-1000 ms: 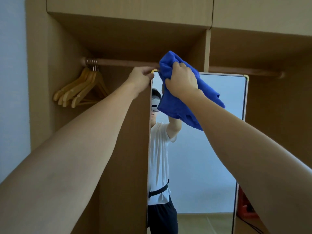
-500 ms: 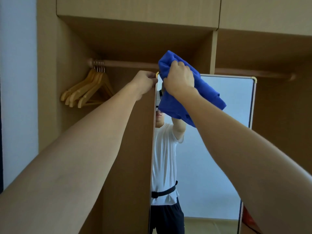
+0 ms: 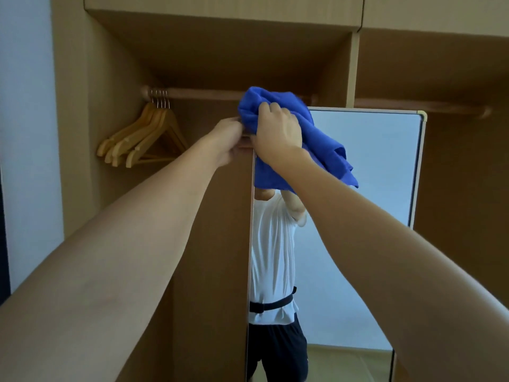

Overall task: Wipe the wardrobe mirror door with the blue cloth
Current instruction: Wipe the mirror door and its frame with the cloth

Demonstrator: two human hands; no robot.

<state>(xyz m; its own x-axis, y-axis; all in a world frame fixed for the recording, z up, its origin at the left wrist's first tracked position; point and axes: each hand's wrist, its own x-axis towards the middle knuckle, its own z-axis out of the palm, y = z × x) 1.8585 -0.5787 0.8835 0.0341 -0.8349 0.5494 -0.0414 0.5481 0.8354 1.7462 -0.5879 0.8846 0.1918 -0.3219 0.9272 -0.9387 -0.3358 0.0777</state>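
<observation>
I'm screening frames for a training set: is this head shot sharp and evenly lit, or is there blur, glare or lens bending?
Head view: soft, even daylight, no glare on the framed mirror door; the crumpled blue cloth and right hand look slightly motion-soft; the left hand is partly hidden behind it; the wide lens swells both forearms and tilts the brown wardrobe panels; the recess above the wooden hangers is shaded.

Plain bright blue cloth (image 3: 325,150). Tan wood-look wardrobe (image 3: 209,51), no clear grain. Pale yellowish wooden hangers (image 3: 143,139). Reddish-brown rail (image 3: 206,93). Mirror door (image 3: 366,172) frame silvery, corner cap probably gold.
</observation>
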